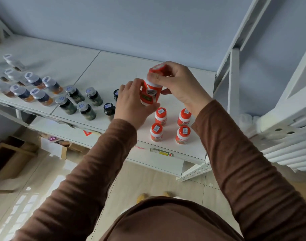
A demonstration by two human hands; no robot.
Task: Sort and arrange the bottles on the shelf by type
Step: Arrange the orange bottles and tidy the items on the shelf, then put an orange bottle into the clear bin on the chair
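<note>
Both hands at work: our left hand (131,103) wraps the lower body of an orange-capped bottle (151,89), and our right hand (176,84) grips its cap end with curled fingers. We hold it tilted above the white shelf (114,66), near the right end.

Item: orange-capped bottles, cylindrical, white plastic with orange bands, barcode sticker on each lid; four standing (169,126) in a two-by-two block just below the held one.

Item: dark green jars (79,101), round, grey lids; we count five, mid-shelf.

Item: black-lidded jars (109,110); two partly visible behind our left hand.

Item: silver-lidded jars (35,89) with amber contents, far left; several, blurred, number unclear.

Shelf surface smooth, matt, jointed in panels. Sleeves brown, ribbed knit.
</note>
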